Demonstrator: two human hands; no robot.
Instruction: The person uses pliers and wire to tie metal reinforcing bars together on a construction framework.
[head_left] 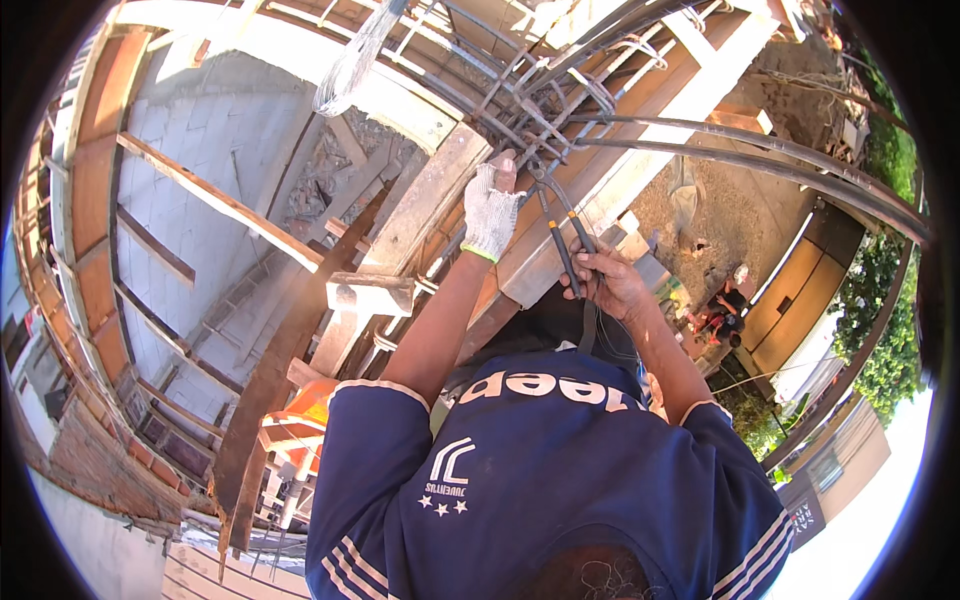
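Observation:
My right hand (612, 282) is closed round the handles of a pair of pincers (556, 230), dark with orange-yellow bands. Their jaws point away from me and meet the steel bars where several cross. Just left of the jaws is my left hand (490, 212), in a white knit glove with a bare thumb showing. Its fingers are curled in at the end of the rebar cage (545, 110); what they grip is hidden. The cage of long bars and square stirrups lies inside a wooden formwork trough (560, 235).
A bundle of thin tie wire (355, 65) hangs over the boards at upper left. Long bent bars (800, 165) sweep out to the right. Wooden braces (220, 200) cross a deep space beside a block wall (190, 130). Far below right, people (722, 318) are on the ground.

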